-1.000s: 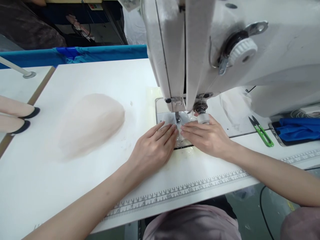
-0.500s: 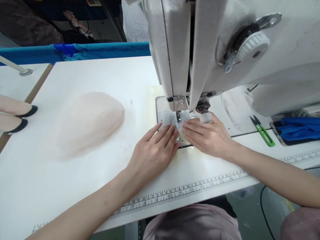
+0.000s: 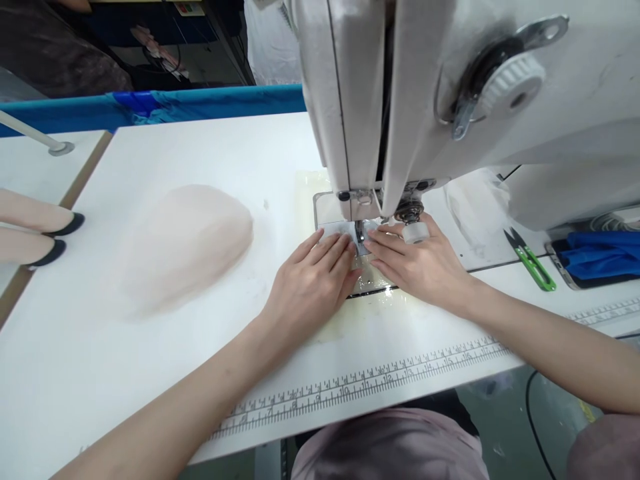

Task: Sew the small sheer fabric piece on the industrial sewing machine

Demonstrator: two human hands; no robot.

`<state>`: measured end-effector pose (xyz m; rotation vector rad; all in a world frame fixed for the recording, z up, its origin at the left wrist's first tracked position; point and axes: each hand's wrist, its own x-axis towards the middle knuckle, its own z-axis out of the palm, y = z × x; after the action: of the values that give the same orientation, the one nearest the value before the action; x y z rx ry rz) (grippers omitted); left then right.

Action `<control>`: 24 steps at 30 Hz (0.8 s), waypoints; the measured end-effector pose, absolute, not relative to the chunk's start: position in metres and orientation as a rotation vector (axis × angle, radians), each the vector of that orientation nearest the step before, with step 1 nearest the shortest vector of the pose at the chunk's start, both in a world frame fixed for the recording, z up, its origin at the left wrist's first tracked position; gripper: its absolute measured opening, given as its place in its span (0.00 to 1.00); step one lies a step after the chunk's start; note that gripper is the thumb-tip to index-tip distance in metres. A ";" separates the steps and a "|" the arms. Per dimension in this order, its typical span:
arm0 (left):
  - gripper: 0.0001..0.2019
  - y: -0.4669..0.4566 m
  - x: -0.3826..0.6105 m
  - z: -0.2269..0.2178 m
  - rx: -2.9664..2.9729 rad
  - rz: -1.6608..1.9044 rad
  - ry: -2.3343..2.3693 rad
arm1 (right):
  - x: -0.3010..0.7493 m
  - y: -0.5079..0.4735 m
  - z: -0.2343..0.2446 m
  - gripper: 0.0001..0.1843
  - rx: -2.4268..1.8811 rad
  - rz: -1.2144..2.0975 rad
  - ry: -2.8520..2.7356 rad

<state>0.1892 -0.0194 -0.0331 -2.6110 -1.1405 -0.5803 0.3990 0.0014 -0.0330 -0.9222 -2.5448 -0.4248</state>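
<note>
My left hand (image 3: 313,280) lies flat with fingers stretched out, just left of and in front of the presser foot (image 3: 359,231) of a white sewing machine (image 3: 425,100). To the right of the foot is my right hand (image 3: 415,257), its fingers extended and pointing left, partly under a white knob. Both sets of fingertips press down at the metal needle plate (image 3: 327,208). A pale bluish, thin piece (image 3: 334,229) shows beneath them; whether it is fabric or bare metal I cannot tell. Clear film (image 3: 367,283) covers the plate's front edge.
Sheer beige fabric (image 3: 200,247) lies on the table at left. Two beige, black-tipped strips (image 3: 37,230) reach in from the left edge. Green-handled thread snips (image 3: 533,260) and blue cloth (image 3: 600,253) on a dark tray sit at right. A printed ruler (image 3: 345,393) runs along the front edge.
Both hands have slid a little forward, toward the presser foot. More of the plate's front edge shows between them. The whole view has shifted slightly.
</note>
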 end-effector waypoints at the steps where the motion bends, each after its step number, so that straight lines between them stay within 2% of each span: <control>1: 0.15 -0.018 0.189 -0.033 -2.616 -0.589 -1.146 | 0.399 0.002 -0.033 0.15 -0.930 -0.435 -2.550; 11: 0.19 -0.008 0.186 -0.035 -2.627 -0.611 -1.257 | 0.404 0.006 -0.029 0.15 -0.928 -0.385 -2.538; 16: 0.18 -0.009 0.186 -0.032 -2.586 -0.547 -1.339 | 0.406 0.004 -0.024 0.13 -0.934 -0.362 -2.505; 19: 0.17 -0.017 0.189 -0.027 -2.515 -0.494 -1.321 | 0.405 0.000 -0.024 0.15 -0.918 -0.326 -2.471; 21: 0.15 -0.025 0.192 -0.022 -2.589 -0.503 -1.103 | 0.403 -0.004 -0.024 0.18 -0.862 -0.198 -2.475; 24: 0.15 -0.039 0.192 -0.014 -2.739 -0.560 -0.411 | 0.400 -0.011 -0.024 0.18 -0.628 0.088 -2.605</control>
<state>0.1925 -0.0394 -0.0142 -2.7393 -0.4110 -0.5595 0.3997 -0.0108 -0.0244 -0.6278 -2.6047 0.0880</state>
